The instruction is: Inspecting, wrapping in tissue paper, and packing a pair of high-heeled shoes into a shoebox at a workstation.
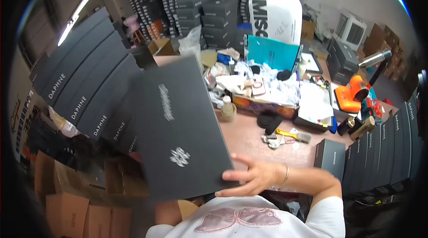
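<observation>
A dark grey shoe box (183, 126) with silvery print on its lid is tilted up in front of me, left of centre. My right hand (249, 176) is at its lower right corner, fingers apart and their tips on the edge. Part of my left forearm (167, 212) shows below the box; the left hand itself is hidden behind it. Close behind the box, to the left, leans a tall stack of similar dark shoe boxes (89, 73).
A pink-topped table (245, 140) carries a heaped tray of paper and cloth (263, 86), a yellow-handled brush (294, 135), a small bottle (228, 108) and an orange tool (352, 93). More shoe boxes (379, 153) line the right side. Brown cartons (67, 211) stand lower left.
</observation>
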`<state>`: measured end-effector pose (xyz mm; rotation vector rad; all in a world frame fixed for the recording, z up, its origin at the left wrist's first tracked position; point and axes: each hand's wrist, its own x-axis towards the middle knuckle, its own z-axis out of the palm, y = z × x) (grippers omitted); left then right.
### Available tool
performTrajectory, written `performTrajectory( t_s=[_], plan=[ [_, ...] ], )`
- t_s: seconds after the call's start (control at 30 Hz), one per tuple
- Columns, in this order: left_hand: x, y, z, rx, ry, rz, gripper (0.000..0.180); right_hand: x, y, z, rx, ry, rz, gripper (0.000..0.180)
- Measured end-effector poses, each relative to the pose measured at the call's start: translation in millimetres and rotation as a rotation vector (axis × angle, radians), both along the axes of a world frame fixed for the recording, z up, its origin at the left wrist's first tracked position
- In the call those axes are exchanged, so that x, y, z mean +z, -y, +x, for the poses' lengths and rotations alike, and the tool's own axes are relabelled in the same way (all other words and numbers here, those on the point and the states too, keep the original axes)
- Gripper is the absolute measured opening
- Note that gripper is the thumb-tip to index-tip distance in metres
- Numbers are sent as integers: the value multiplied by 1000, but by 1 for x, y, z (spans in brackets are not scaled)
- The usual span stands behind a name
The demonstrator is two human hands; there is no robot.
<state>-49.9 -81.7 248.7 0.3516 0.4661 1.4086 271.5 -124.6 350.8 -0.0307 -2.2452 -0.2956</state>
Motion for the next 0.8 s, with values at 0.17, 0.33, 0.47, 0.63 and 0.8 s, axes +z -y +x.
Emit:
performTrajectory(
  t_s=[0.17, 0.33, 0.47, 0.63, 0.8],
  plan=[
    [-183, -7, 47, -474, -1053, -261, 46, -149, 76, 20, -184, -50, -812, 8],
    [-227, -9, 76, -403, -902, -508, 46, -254, 68, 14, -811, -527, -1453, 28],
    [-201, -4, 92, -327, -669, -474, 48, -282, 32, 20, -840, -518, -2277, 57],
    [-160, -21, 75, -449, -385, -540, 39, -247, 20, 48, -244, -1029, -2623, 40],
    [-143, -41, 27, -394, -758, -288, 49, -178, 19, -21, -100, -1685, -2219, 36]
  ],
)
